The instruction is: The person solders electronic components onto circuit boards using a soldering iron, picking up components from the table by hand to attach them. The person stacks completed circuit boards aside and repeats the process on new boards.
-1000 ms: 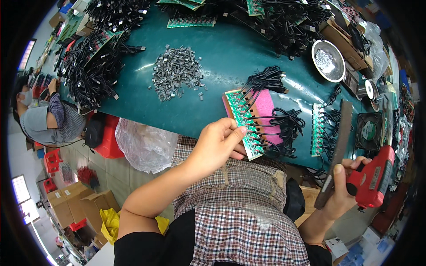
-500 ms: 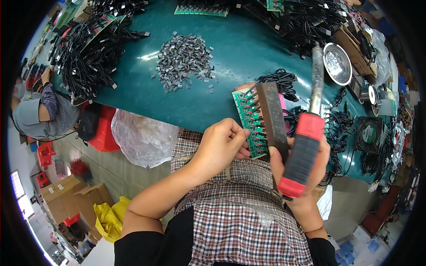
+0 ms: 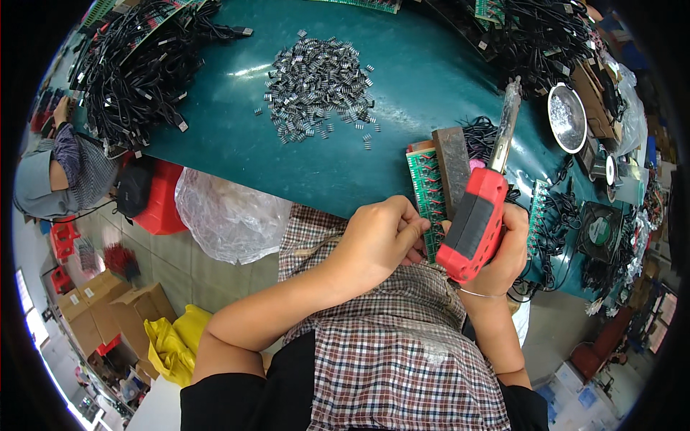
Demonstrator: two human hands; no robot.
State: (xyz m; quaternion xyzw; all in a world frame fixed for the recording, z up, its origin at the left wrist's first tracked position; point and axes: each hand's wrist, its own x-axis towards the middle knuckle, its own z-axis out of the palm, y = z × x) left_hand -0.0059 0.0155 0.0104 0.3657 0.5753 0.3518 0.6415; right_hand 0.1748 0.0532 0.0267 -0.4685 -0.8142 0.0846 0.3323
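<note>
A green circuit board panel [image 3: 425, 183] with a row of short red and black wires stands at the table's near edge. Along its right side lies a dark, worn bar [image 3: 451, 161]. My left hand [image 3: 388, 237] has thumb and forefinger closed at the board's lower left edge; anything small between the fingertips is hidden. In my right hand [image 3: 509, 248] is a soldering iron [image 3: 474, 223] with a red and black handle, its metal shaft pointing up and away over the table. The iron's handle covers the lower ends of the board and bar.
Loose small metal-pinned connectors [image 3: 320, 86] lie heaped mid-table. Bundles of black USB cables [image 3: 136, 79] crowd the far left, more the far right. A metal bowl [image 3: 567, 118], a solder spool [image 3: 611, 170] and a fan [image 3: 599, 228] stand right. Another person [image 3: 61, 176] sits left.
The soldering iron's handle has moved up and left, leaning over the board's near end. The view has shifted, with the tabletop things higher in it. My left hand stays at the board's edge.
</note>
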